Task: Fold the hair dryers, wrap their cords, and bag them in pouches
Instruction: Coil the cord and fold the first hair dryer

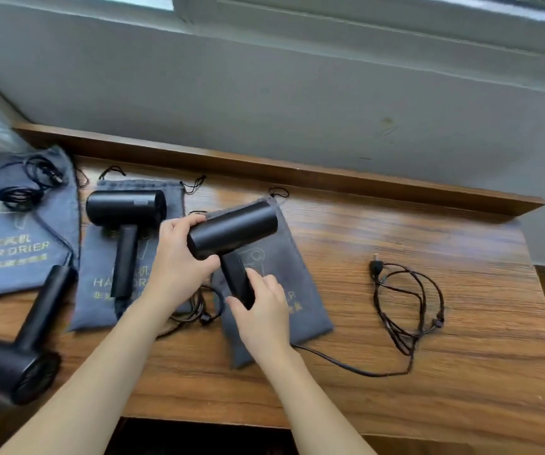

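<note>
Folding the black hair dryer (231, 229)
Left hand (179, 257) grips its hard barrel; right hand (261, 303) pinches the stiff handle at 6 o'clock

Wooden table (428, 372) with raised back ledge (297, 174); grey wall (297, 93) behind; window frame (363, 8) along top edge.

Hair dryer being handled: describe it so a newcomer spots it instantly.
On the wooden table, look over the rightmost grey pouch. The black hair dryer there is the only one of three gripped by both hands, left hand on its barrel, right hand on its handle.
</note>
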A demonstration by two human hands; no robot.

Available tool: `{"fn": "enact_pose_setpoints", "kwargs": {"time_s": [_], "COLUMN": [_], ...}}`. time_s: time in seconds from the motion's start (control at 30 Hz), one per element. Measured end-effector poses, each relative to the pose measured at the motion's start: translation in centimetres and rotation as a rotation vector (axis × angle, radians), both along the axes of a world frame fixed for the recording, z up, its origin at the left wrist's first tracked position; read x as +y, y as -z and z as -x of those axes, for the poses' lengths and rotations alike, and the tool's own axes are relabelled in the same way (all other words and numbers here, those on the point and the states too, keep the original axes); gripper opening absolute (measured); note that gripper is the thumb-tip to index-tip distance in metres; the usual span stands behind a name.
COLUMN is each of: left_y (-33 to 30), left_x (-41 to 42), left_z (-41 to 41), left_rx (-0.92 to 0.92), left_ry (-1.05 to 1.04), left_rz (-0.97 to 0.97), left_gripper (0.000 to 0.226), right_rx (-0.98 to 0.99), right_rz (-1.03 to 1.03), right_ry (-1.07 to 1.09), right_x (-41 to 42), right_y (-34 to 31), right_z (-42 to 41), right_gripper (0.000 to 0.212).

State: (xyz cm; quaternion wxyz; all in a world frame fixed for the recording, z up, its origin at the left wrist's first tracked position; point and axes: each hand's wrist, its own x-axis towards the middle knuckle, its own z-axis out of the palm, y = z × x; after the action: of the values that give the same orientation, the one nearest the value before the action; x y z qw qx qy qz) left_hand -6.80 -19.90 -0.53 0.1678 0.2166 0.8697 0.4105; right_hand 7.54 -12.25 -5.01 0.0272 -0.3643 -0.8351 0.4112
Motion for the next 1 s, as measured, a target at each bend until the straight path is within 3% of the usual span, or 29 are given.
{"fn": "enact_pose_setpoints", "kwargs": {"time_s": [0.37,0.57,1.0], "left_y": [6.9,8.9,11.1], "left_x": [-7.3,-9.5,-11.3], "left_z": [-3.0,-5.2,-6.9], "left_rx": [0.162,0.212,0.262], "left_ry": [-0.008,-0.018,-0.019], "left_rz": [-0.155,-0.153,-0.177], "left_gripper": [0.064,0.061,0.06], "right_rx": [0.021,0.022,0.005], "right_rz": [-0.204,-0.31,-0.335], "right_ry": [-0.091,-0.129,-0.181], "right_x": [-5.6,-6.4,-6.6], "right_y": [6.4,6.9,6.7], "right_z": [-2.6,-4.7,-5.3], "right_gripper": [0.062,0.051,0.057]}}
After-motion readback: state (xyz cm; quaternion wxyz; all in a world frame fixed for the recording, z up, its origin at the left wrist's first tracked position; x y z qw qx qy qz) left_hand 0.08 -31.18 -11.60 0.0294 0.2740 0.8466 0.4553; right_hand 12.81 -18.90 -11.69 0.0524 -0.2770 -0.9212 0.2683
